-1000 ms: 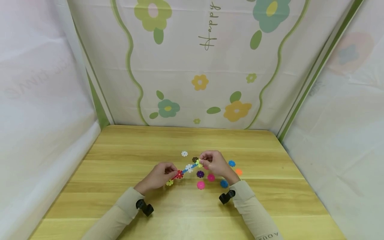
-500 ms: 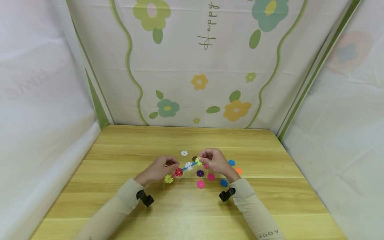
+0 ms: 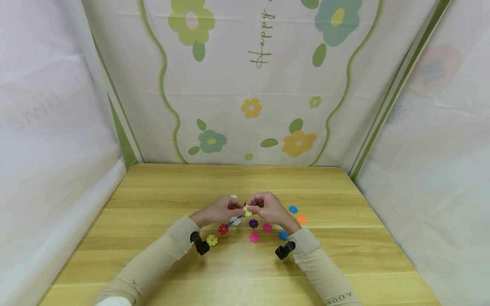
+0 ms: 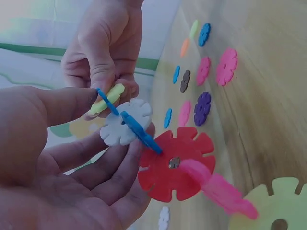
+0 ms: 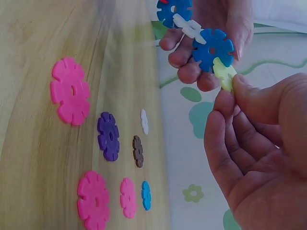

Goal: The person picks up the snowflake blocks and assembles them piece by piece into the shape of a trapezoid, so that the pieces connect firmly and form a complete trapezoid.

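A chain of slotted plastic snowflake discs runs between my hands, held above the table. In the left wrist view it goes from a yellow disc (image 4: 276, 206) through a pink disc (image 4: 218, 187), a red disc (image 4: 192, 148), a blue disc (image 4: 139, 132) and a white disc (image 4: 139, 112) to another blue disc. My right hand (image 3: 269, 209) pinches the pale yellow disc (image 5: 223, 73) at the far end between thumb and index finger. Beside it, my left hand (image 3: 218, 211) holds the neighbouring blue disc (image 5: 211, 50), its other fingers curved behind the chain.
Loose discs lie on the wooden table (image 3: 245, 272): a purple disc (image 3: 253, 223), several pink ones such as this pink disc (image 3: 254, 237), blue discs including one blue disc (image 3: 293, 209), and an orange disc (image 3: 302, 219). A printed cloth wall (image 3: 222, 93) stands behind the table.
My left hand has let go near the red disc and moved right along the chain, up to the right hand. The chain's free yellow end now hangs lower, towards me.
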Motion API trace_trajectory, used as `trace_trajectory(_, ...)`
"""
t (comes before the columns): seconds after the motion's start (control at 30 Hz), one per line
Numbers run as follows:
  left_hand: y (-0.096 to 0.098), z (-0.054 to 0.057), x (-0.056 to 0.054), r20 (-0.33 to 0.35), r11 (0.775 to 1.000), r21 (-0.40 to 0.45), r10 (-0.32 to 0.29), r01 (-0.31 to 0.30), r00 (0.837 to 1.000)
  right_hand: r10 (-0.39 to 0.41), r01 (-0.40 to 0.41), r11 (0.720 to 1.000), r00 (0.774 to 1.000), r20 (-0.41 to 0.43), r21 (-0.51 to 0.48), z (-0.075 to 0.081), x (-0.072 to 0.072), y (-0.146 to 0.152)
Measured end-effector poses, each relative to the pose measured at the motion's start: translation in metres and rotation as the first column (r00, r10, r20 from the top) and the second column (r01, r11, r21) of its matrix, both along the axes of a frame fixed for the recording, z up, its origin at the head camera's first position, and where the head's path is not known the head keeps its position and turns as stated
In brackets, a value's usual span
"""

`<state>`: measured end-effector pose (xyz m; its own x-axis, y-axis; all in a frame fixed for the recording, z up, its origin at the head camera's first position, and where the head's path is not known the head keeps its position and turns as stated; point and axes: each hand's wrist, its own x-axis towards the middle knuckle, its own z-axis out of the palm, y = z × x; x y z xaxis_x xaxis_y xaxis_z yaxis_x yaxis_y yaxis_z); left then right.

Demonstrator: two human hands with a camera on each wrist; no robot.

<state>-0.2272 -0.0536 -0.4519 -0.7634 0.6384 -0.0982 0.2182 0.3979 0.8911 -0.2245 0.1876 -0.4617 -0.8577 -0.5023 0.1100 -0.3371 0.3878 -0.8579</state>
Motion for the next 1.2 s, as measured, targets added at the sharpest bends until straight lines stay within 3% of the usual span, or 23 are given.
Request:
trace_trajectory(0.33,0.001,-0.001,-0.001,0.002,0.999,0.021,0.043,-0.043,0.999,0.006,-0.006,1.000,1.000,0.013,0.008,0.004,-0.002,-0.001)
trace_trajectory(0.63,-0.004,-0.010,-0.004,0.003,0.998,0.062,0.026,-0.026,1.000,0.034,-0.034,0.996,0.999,0.009,0.088,0.002,-0.006,0.009)
trace_trajectory(0.73,-0.006,-0.010,-0.004,0.005,0.997,0.069,0.032,-0.032,0.999,0.028,-0.019,0.976,0.999,-0.039,0.219,-0.003,-0.006,0.013)
trace_trajectory(0.9,-0.008,-0.008,-0.004,0.000,0.996,0.071,0.049,-0.049,0.999,0.073,-0.027,0.905,0.993,-0.092,0.424,-0.015,-0.005,0.015)
trace_trajectory(1.03,-0.009,-0.008,-0.005,-0.005,0.996,0.074,0.060,-0.059,0.998,0.126,-0.055,0.883,0.984,-0.122,0.467,-0.022,-0.004,0.013)
trace_trajectory(1.2,-0.010,-0.010,-0.007,0.004,0.995,0.070,0.064,-0.065,0.998,0.119,-0.052,0.889,0.985,-0.121,0.455,-0.024,-0.003,0.011)
